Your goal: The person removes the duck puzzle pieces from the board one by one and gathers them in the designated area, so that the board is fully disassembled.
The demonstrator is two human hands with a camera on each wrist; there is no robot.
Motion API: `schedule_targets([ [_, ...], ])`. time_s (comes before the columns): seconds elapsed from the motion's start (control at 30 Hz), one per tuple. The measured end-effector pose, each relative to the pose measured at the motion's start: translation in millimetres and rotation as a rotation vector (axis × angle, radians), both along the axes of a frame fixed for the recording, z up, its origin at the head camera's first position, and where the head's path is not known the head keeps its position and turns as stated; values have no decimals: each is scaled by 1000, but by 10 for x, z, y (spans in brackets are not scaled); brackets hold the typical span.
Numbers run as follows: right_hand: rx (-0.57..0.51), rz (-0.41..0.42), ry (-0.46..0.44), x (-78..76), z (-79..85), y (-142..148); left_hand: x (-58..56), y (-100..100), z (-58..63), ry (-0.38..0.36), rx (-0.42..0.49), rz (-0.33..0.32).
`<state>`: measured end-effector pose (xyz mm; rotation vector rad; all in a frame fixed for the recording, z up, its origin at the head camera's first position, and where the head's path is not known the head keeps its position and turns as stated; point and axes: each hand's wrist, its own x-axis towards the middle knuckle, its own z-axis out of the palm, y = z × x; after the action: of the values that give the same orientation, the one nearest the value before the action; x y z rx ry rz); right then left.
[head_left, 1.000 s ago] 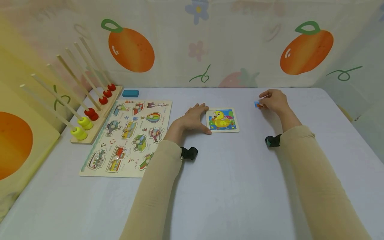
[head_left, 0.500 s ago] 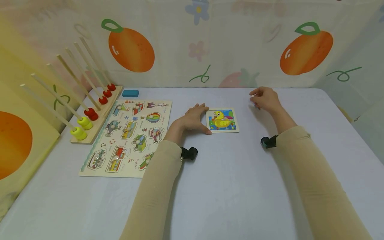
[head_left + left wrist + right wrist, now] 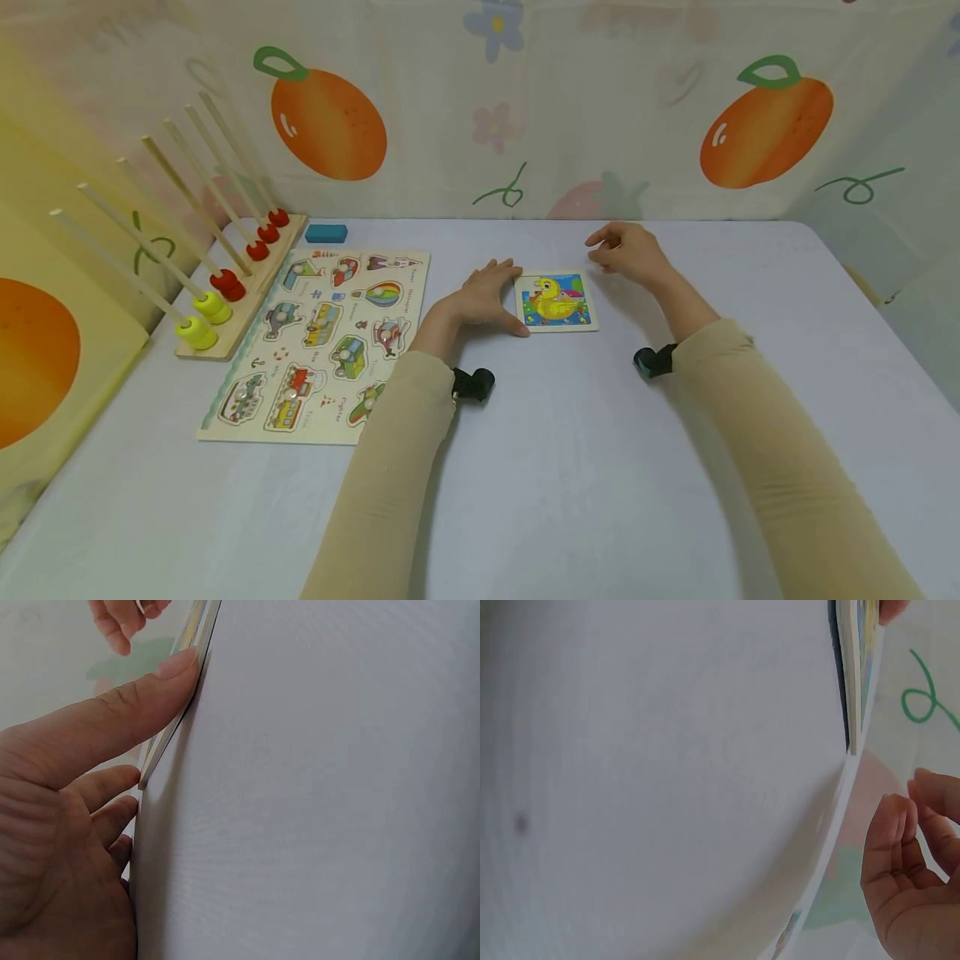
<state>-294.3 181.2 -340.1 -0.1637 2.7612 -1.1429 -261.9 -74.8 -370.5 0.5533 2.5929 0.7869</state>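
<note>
My left hand (image 3: pixel 480 298) holds a small square wooden duck puzzle (image 3: pixel 557 300) by its left side. Its thumb (image 3: pixel 176 667) rests on the near edge, and the index fingertip (image 3: pixel 127 776) touches the far corner. The puzzle, a yellow duck on blue and green, lies flat on the table. Just right of its far corner hovers my right hand (image 3: pixel 630 250), thumb and fingers loosely bent, with nothing visible between them. In the right wrist view a small coloured piece (image 3: pixel 786 935) lies on the table; the hand hides it in the head view.
A vehicle peg puzzle board (image 3: pixel 322 435) lies to the left, partly under the left sleeve. Beyond it stands a wooden rod abacus (image 3: pixel 251 297) with red and yellow beads. A blue block (image 3: pixel 326 234) sits near the back edge. A fruit-patterned cloth hangs behind the table.
My right hand has moved left towards the duck puzzle, away from where the small blue-orange piece showed at its fingertips. The left hand and the duck puzzle have stayed in place.
</note>
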Motion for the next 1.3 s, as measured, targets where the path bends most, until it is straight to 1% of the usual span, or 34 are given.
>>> schedule_targets([
  [0.3, 50, 65, -37, 28, -12, -163, 2, 0, 1, -9, 0, 3],
  [0.53, 72, 162, -59, 30, -17, -245, -2, -2, 7, -9, -8, -2],
  [0.87, 109, 294, -59, 25, -39, -331, -3, -9, 11, -11, -7, -6],
  [1.07, 124, 330, -80, 33, -45, -360, 2, -5, 19, -16, -7, -3],
  [1.3, 160, 377, -73, 19, -63, -374, -9, -5, 8, -11, -10, -4],
])
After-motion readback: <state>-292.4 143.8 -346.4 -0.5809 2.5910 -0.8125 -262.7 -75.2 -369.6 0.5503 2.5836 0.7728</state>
